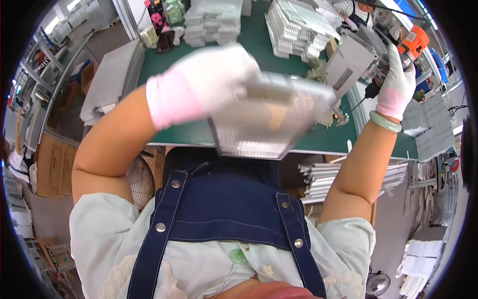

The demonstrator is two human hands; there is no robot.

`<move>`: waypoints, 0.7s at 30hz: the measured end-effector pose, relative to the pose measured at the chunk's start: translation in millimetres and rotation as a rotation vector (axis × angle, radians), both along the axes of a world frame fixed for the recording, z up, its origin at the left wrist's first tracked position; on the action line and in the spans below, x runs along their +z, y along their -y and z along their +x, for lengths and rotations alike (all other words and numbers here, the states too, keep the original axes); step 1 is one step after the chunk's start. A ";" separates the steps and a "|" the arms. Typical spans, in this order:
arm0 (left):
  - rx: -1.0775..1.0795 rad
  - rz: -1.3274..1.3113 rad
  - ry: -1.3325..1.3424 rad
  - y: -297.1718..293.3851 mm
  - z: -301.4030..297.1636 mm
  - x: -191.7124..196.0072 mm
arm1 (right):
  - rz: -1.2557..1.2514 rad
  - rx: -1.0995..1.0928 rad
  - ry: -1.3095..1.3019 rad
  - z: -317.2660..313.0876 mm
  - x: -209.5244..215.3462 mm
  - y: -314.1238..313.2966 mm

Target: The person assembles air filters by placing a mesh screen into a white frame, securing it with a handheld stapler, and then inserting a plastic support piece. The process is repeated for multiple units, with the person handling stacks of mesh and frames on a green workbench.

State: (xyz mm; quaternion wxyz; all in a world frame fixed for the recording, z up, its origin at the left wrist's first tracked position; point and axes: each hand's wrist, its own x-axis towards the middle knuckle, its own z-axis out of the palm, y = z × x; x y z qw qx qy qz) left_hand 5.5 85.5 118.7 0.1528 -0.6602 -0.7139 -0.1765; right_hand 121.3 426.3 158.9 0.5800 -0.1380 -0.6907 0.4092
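Mesh panel (256, 122), silvery and blurred, tilts in the air over the near edge of the green table (181, 132), its lower end reaching out toward the apron (224, 204). The left hand (216, 77), gloved in white with a pink cuff, has its fingers closed on the panel's upper left part, though blur hides where each fingertip sits; a hold at the border probably leaves most of the mesh face untouched. Gloved alike, the right hand (398, 82) is wrapped around an orange-and-black power driver (412, 44), raised well apart from the panel, perhaps to keep the long bit away from the mesh. That bit slants down and left, ending near a small metal fixture (342, 118) beside a grey housing (348, 67). Farther back on the table stand two stacks of mesh sheets, a left stack (211, 25) and a right stack (298, 30), likely set there to be within reach yet off the front working strip. Pale flat sheets (112, 79) lie piled at the left, while long metal strips (323, 182) sit below the table's edge, seemingly stored low to save surface.
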 end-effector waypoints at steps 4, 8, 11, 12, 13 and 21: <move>0.016 -0.317 0.150 13.4 65.6 -45.4 | 0.139 -0.089 0.112 -7.5 -33.8 7.7; 0.073 -0.284 0.127 19.1 89.7 -65.0 | -0.032 0.226 -0.024 -25.7 -58.0 54.3; 0.053 -0.252 0.140 17.5 98.6 -75.0 | 0.051 0.478 -0.246 -35.2 -61.9 84.6; 0.040 -0.234 0.137 16.1 97.0 -76.5 | 0.039 0.463 -0.222 -37.8 -61.6 91.0; 0.033 -0.216 0.132 15.5 95.2 -77.4 | 0.026 0.451 -0.203 -40.7 -60.0 97.9; -0.006 -0.238 0.172 6.1 86.0 -75.1 | -0.010 0.647 -0.220 -44.5 -59.9 94.1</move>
